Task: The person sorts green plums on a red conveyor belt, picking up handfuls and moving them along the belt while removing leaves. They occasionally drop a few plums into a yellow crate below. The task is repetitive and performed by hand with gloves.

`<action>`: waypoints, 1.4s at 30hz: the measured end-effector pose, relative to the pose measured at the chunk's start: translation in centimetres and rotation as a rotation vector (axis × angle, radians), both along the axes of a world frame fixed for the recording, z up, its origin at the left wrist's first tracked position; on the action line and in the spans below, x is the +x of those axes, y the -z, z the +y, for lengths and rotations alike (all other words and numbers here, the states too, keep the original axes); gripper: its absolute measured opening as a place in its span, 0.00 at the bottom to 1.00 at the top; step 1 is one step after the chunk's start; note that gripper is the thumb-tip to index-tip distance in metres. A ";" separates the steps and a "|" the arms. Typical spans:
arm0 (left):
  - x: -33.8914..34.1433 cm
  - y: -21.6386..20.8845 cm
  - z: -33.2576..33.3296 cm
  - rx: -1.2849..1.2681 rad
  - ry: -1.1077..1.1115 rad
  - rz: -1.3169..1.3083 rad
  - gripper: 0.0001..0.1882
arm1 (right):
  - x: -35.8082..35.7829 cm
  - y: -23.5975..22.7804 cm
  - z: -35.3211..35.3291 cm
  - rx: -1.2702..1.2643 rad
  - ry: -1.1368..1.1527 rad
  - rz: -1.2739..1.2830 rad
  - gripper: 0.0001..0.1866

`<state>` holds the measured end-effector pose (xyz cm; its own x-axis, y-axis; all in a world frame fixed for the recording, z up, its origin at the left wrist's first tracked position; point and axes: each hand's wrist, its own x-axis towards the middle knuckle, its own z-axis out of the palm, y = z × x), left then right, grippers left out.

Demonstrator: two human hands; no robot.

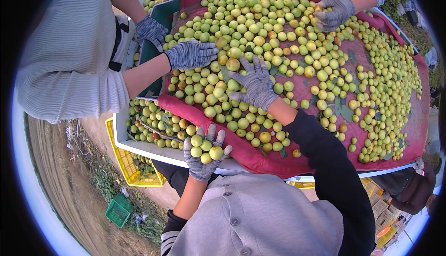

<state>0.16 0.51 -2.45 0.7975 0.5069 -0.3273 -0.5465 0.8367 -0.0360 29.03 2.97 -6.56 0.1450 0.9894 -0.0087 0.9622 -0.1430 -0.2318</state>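
Note:
Small round green-yellow fruits, which look like jujubes (pixel 253 27), lie spread over a dark red cloth (pixel 278 166). My left hand (pixel 200 168), in a grey striped glove, is palm up near the cloth's front left edge. Its fingers curl around several jujubes (pixel 206 146), over the corner of a white-walled bin. My right hand (pixel 257 87), in a matching glove, reaches onto the layer with fingers spread, touching fruit at the middle left. What lies under that palm is hidden.
At left, a co-worker's gloved hand (pixel 193 55) touches the fruit; another gloved hand (pixel 333 14) works at far right. Jujubes and a twig fill the white bin (pixel 153 150). A yellow crate (pixel 121 156) stands below it, and a green crate (pixel 118 212) lies on the ground.

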 end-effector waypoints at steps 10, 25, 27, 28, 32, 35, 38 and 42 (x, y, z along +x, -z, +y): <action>-0.2 0.4 -0.2 0.054 -0.029 -0.032 0.29 | 22.6 1.3 10.1 0.283 0.539 -0.189 0.42; 0.2 0.3 -0.2 0.100 -0.020 0.032 0.28 | 5.2 2.4 10.7 0.238 -0.026 0.078 0.22; 0.3 0.3 -0.1 0.026 -0.025 -0.053 0.30 | 3.8 1.7 7.2 0.282 -0.120 0.099 0.20; 0.3 0.4 0.0 0.049 -0.007 -0.072 0.30 | 3.2 1.2 5.3 0.221 -0.150 0.210 0.19; 0.1 0.4 0.0 0.068 0.030 0.003 0.28 | 7.3 -0.9 -1.6 0.413 0.076 0.463 0.22; 0.0 0.4 0.0 0.047 0.036 0.013 0.28 | 17.1 -2.1 -6.3 0.667 0.484 0.197 0.25; 0.0 0.3 0.0 0.049 0.054 0.015 0.29 | 21.5 -1.0 -10.2 0.318 0.689 -0.268 0.29; 0.4 -0.1 0.0 -0.036 0.010 0.019 0.30 | 16.1 1.8 -9.6 0.275 0.584 -0.334 0.33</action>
<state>0.56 0.56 -2.34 0.7957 0.4864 -0.3609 -0.5391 0.8404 -0.0560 45.10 -6.58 -8.35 0.6018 0.7096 0.3665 0.7722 -0.6341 -0.0403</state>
